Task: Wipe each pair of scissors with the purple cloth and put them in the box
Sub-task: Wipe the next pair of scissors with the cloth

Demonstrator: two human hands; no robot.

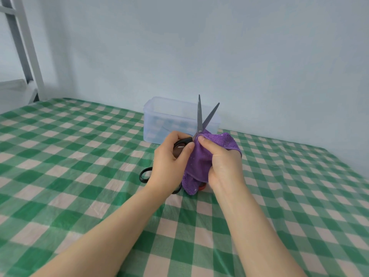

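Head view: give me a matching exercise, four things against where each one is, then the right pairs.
1 box
2 cloth
3 raised scissors
4 second scissors

A held in the left hand, blades apart
B gripped by the right hand
C lying on the tablecloth under the left wrist
D standing farthest back on the tablecloth

Pairs: 1-D, 2-B, 3-A, 4-C

Perhaps a dorm, metal ladder (pixel 30 47), checked tablecloth (pixel 79 156)
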